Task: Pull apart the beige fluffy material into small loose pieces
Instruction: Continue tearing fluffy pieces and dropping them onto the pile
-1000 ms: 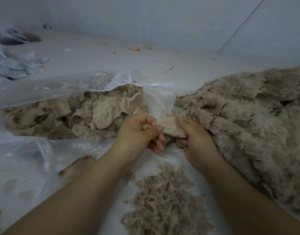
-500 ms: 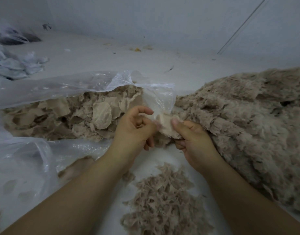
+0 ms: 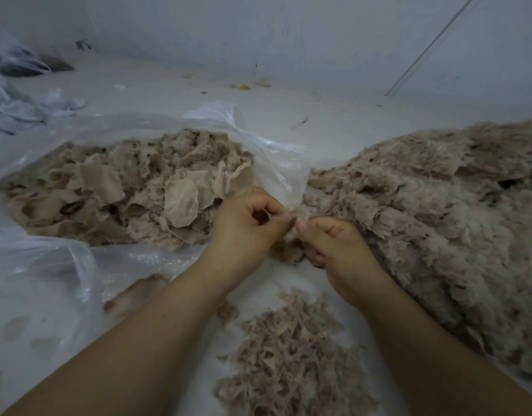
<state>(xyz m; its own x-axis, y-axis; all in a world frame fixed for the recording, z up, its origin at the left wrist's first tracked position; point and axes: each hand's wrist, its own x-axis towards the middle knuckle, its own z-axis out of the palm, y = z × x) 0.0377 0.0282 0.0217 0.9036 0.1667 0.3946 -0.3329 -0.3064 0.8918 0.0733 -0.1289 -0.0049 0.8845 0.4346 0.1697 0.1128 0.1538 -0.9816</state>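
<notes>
1. Pinching one small tuft of beige fluffy material [image 3: 293,235], the left hand [image 3: 246,226] and right hand [image 3: 337,250] meet thumb to thumb.
2. Tuft lies between both fingers, equally near; the big beige fluffy heap [image 3: 439,211] lies right.

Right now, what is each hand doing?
Left hand: pinching the beige fluffy piece.
Right hand: pinching the same piece.

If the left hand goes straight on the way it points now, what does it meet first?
Most likely the clear plastic bag edge just beyond the left hand, then bare floor; depth is unclear.
</notes>
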